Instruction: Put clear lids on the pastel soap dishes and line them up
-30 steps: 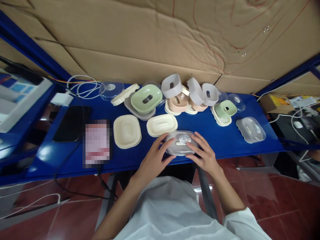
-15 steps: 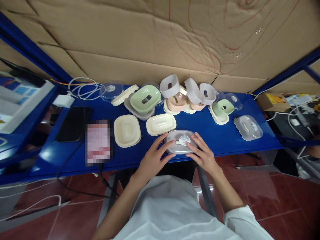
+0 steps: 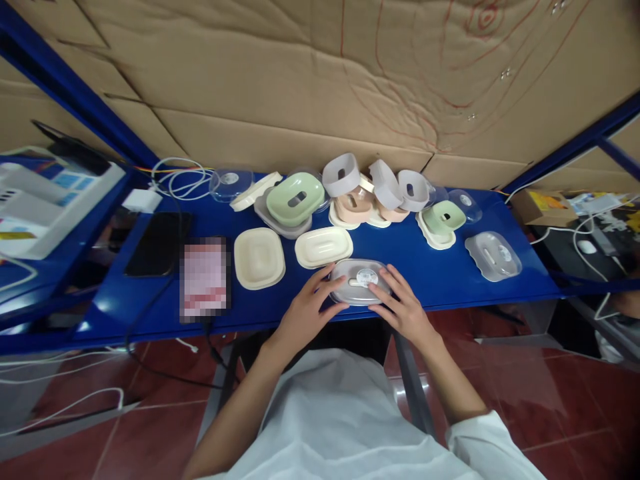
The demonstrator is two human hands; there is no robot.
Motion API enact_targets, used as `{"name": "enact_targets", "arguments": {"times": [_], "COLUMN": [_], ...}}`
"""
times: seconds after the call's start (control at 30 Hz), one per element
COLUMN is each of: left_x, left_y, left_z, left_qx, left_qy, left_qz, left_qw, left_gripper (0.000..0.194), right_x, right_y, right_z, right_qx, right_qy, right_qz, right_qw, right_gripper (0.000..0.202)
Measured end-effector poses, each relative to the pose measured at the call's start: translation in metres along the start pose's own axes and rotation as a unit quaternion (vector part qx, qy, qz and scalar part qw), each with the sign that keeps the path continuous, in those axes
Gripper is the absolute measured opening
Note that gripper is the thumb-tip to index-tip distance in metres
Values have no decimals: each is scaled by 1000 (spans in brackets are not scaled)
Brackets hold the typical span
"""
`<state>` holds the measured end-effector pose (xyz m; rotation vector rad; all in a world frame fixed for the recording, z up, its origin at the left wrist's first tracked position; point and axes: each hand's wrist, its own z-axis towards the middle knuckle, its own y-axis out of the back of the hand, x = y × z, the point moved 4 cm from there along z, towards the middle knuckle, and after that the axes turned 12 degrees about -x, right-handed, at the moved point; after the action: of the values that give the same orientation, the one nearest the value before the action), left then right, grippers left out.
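A grey oval box with a clear lid and a round white label (image 3: 361, 280) lies near the table's front edge. My left hand (image 3: 311, 303) grips its left end, fingertips on the lid and thumb at the near side. At the right end my right hand (image 3: 406, 307) grips the same box, two fingertips close to the label. Behind the box are a cream oval dish (image 3: 324, 247) and, further left, a cream squarish dish (image 3: 259, 258). Another lidded grey box (image 3: 494, 256) sits to the right.
Along the back of the blue table (image 3: 440, 283) are a green tray (image 3: 295, 199), grey rings (image 3: 341, 175), a green ring (image 3: 447, 218) and clear lids (image 3: 231, 185). A dark phone (image 3: 157, 244), a pixelated device (image 3: 204, 279) and cables occupy the left side.
The view has shifted slightly, moving the table items a little in the picture. Both hands keep their hold on the grey box, with no clear change of grip.
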<state>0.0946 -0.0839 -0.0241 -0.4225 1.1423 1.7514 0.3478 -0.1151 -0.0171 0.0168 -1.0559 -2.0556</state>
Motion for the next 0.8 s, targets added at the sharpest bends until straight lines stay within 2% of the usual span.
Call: {"name": "enact_targets", "arguments": {"times": [0.1,0.3,0.37,0.43,0.47,0.53,0.6,0.67,0.73,0.77,0.8], "left_x": [1,-7,-13,-17,-17,-14,-7,-1,1,1,-1], "left_y": [-1,-1,6,18,26,40,47,47,44,42,40], "left_z": [0,2,3,4,5,4,3,0,-3,-5,-7], "left_qx": [-3,29,13,-44,-82,-143,-161,-144,-128,-125,-124], "left_qy": [0,-8,-29,-48,-51,-36,-5,20,20,13,4], "left_qz": [1,21,45,90,120,188,254,300,321,323,322], "left_qw": [1000,999,998,994,988,971,954,943,938,938,939], "left_gripper": [46,50,53,53,51,47,45,44,41,39,37], "right_x": [-1,-7,-8,-20,-32,-68,-116,-166,-212,-228,-240], "right_y": [1,3,14,44,66,122,185,242,277,285,287], "right_z": [1,10,13,11,8,-6,-30,-62,-96,-111,-124], "right_qx": [8,51,24,-49,-93,-184,-255,-317,-338,-343,-338], "right_qy": [-13,-91,-82,-81,-90,-120,-151,-202,-316,-370,-410], "right_qz": [5,27,9,-51,-95,-207,-330,-416,-444,-447,-442], "right_qw": [1000,994,996,994,987,953,896,828,767,739,723], "right_gripper": [83,83,76,72,72,77,82,89,83,83,81]}}
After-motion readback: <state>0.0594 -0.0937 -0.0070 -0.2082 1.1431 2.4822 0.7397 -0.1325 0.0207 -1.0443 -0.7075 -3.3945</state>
